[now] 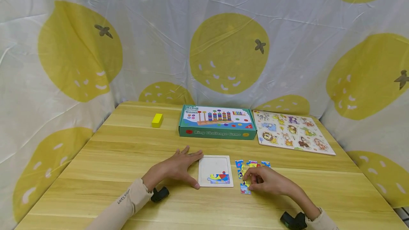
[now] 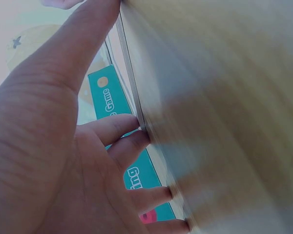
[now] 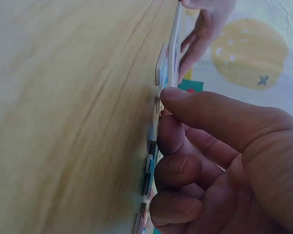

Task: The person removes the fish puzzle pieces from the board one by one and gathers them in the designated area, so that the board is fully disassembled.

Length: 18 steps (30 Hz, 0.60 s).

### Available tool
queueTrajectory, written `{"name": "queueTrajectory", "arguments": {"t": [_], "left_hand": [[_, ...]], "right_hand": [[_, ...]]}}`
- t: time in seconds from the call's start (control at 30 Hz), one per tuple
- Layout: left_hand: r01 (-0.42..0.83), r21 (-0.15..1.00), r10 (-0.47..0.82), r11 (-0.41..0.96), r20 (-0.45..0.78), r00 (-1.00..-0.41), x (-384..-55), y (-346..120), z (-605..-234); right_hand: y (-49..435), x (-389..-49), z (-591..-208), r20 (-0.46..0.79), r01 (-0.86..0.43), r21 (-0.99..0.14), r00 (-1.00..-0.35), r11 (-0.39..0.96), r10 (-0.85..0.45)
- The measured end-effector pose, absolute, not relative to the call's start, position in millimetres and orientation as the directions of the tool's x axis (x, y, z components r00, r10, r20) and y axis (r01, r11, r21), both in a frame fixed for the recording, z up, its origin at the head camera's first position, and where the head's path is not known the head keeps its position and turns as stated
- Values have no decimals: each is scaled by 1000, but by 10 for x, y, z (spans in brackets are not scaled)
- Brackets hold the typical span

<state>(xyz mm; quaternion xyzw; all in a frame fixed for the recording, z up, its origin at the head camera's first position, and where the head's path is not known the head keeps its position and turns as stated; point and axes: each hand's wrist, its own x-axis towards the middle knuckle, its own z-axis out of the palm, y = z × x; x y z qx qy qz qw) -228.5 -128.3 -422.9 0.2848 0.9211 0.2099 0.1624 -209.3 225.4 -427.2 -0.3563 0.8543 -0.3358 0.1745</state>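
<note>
A square white puzzle tray (image 1: pixel 214 162) lies in front of me, with joined jigsaw pieces (image 1: pixel 219 178) in its lower right corner. My left hand (image 1: pixel 179 166) rests at the tray's left side, fingers spread, thumb by the lower left corner. In the left wrist view the fingertips (image 2: pixel 132 141) touch the tray edge and tabletop. To the right of the tray, several loose jigsaw pieces (image 1: pixel 239 165) in blue and yellow lie close together. Over them my right hand (image 1: pixel 266 180) has curled fingers, its thumb and forefinger pinching a yellow jigsaw piece (image 3: pixel 161 108), mostly hidden by the fingertips.
Behind the tray stands a green Ring Challenge Game box (image 1: pixel 218 132). To its right lies an animal peg puzzle board (image 1: pixel 281 143), and to its left a yellow block (image 1: pixel 157 120). A lemon-patterned curtain (image 1: pixel 153 45) surrounds the wooden table (image 1: pixel 127 159).
</note>
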Motion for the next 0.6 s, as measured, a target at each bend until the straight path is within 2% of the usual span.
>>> {"name": "queueTrajectory", "arguments": {"t": [0.47, 0.6], "left_hand": [[459, 466, 589, 756, -181, -787, -2283, -1285, -4232], [459, 469, 591, 754, -180, -786, -2279, -1282, -4225]], "right_hand": [[2242, -2117, -4233, -45, -496, -697, -690, 517, -723], [2212, -2139, -4199, -4, -531, -680, -687, 506, -727]]}}
